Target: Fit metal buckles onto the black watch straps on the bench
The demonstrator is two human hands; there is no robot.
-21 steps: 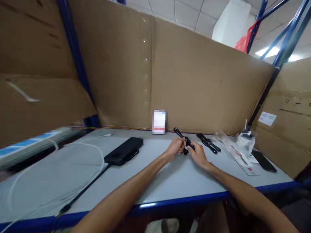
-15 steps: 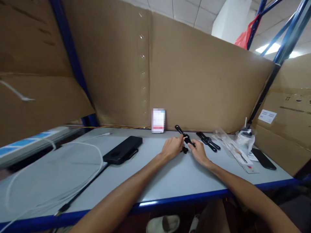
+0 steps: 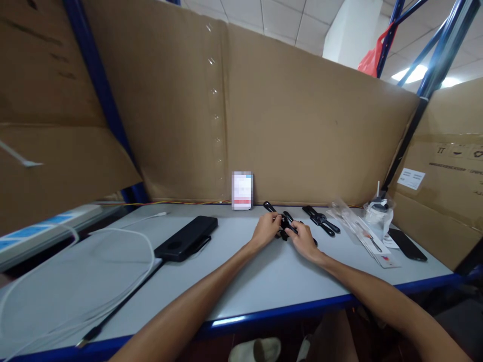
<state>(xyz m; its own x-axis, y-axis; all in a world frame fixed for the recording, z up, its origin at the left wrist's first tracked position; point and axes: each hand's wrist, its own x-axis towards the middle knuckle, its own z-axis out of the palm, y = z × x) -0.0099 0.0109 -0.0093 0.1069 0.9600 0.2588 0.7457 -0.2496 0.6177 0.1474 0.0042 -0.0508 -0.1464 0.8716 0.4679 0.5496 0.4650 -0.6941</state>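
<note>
Both my hands work close together over the middle right of the table. My left hand (image 3: 267, 229) is closed, its fingers pinching a black tool with a long glossy arm (image 3: 269, 206) that sticks out to the upper left. My right hand (image 3: 304, 240) is closed on the other side, gripping a glossy black handle (image 3: 289, 217) whose end shows above the fingers; another black end pokes out by the palm. Small dark parts (image 3: 284, 235) show between the hands, too covered to make out. A similar black two-handled tool (image 3: 321, 220) lies just to the right.
A phone with a lit, blurred screen (image 3: 242, 191) leans against the cardboard wall (image 3: 294, 125). A black power bank (image 3: 186, 238) and white cables (image 3: 147, 241) lie left. At right are clear plastic packages (image 3: 362, 234), a bagged cup (image 3: 377, 213) and a dark phone (image 3: 407, 245).
My view has shifted slightly. The hands have changed position around the black tool; a second black handle now rises above my right fingers, and a black end shows beside the right palm.
</note>
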